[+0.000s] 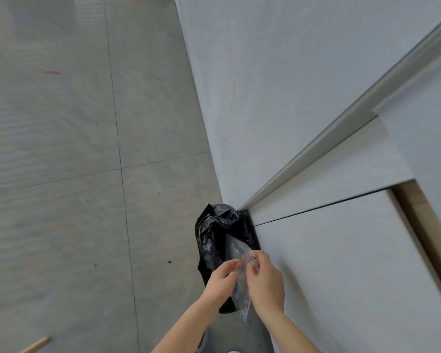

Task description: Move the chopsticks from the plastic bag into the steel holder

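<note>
Head view: left hand (220, 281) and right hand (265, 281) both gripping clear plastic bag (241, 291); grey tiled floor (61, 149); white cabinet (329, 263) beside

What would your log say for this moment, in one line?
left hand: holding clear plastic bag | right hand: holding it too | below: black bin bag | steel holder: unseen

You are looking at two hands: one left hand (220, 281) and one right hand (265, 278), both meeting just in front of the black bin bag (219, 230). You are seeing one clear plastic bag (241, 289) between them, overlapping that black bin bag, of which there is one. One pale wooden stick end (37, 344) is showing far to the left of the black bin bag, and one red mark (52, 72) is lying on the floor well beyond it.
</note>
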### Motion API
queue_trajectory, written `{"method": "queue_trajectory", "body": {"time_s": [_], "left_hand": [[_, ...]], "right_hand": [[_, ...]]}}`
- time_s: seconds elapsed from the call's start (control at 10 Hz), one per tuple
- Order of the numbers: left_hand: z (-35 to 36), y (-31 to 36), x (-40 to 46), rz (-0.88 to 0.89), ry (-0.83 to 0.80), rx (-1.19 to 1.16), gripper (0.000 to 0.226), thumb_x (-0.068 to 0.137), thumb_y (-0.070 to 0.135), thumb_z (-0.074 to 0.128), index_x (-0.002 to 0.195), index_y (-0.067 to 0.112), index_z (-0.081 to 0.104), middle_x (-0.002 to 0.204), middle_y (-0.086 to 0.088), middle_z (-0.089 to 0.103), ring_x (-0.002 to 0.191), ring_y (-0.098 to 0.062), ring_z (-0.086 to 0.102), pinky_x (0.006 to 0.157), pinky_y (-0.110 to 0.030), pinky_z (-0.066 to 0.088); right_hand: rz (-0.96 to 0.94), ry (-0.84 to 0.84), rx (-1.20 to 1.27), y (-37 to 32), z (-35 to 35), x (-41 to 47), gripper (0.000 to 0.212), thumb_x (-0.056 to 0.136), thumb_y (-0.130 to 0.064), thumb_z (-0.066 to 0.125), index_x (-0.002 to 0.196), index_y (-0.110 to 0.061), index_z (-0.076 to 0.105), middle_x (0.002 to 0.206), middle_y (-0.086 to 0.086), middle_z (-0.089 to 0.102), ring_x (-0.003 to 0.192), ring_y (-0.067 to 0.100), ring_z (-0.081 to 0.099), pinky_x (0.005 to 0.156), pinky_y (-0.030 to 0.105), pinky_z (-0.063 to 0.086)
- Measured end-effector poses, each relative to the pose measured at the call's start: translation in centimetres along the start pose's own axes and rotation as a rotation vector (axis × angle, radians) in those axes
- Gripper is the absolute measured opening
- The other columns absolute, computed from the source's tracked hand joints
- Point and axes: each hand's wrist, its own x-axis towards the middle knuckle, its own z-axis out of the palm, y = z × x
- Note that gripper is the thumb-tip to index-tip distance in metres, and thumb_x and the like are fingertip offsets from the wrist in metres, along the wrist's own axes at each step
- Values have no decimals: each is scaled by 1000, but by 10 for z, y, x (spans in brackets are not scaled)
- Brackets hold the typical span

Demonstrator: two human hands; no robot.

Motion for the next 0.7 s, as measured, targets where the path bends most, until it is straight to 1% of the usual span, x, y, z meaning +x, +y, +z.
{"method": "queue_trajectory", "body": {"time_s": [0.1,0.2,0.3,0.4,0.6,0.7], "left_hand": [[-3,-6,14,-37,8,-28,44,91,11,33,133,21,42,126,3,48,112,-12,44,89,-26,43],[-5,-8,22,-101,10,-90,41,92,15,33,130,23,44,125,2,49,114,-14,45,88,-29,40],[-8,-13,30,-169,23,-126,37,94,21,34,128,25,45,138,-1,45,128,-19,41,98,-36,37],[-10,-14,32,-177,29,-130,37,94,22,34,129,25,44,140,-1,44,128,-18,42,100,-36,37],[-12,-6,22,-171,20,-102,36,94,21,35,130,24,44,140,-2,44,128,-19,44,98,-35,38],[-18,3,8,-127,45,-24,40,95,19,33,134,19,41,125,-2,52,112,-15,52,73,-20,43]], "right_hand": [[-15,-89,41,7,12,17,34,93,-18,45,127,-19,49,121,3,61,109,19,56,78,22,41],[-8,-196,89,13,21,27,43,91,-20,50,133,-20,44,125,2,60,114,18,55,90,27,45],[30,-315,98,16,30,34,60,90,-27,52,144,-22,27,142,3,46,130,19,43,105,32,36],[55,-329,113,17,34,35,62,91,-29,51,146,-22,23,147,4,39,135,20,38,108,32,33],[54,-315,102,18,32,26,56,94,-26,46,145,-19,23,147,6,39,134,20,40,106,30,35],[40,-262,78,16,24,18,55,95,-25,44,145,-18,23,147,6,40,133,20,40,106,30,35]]}}
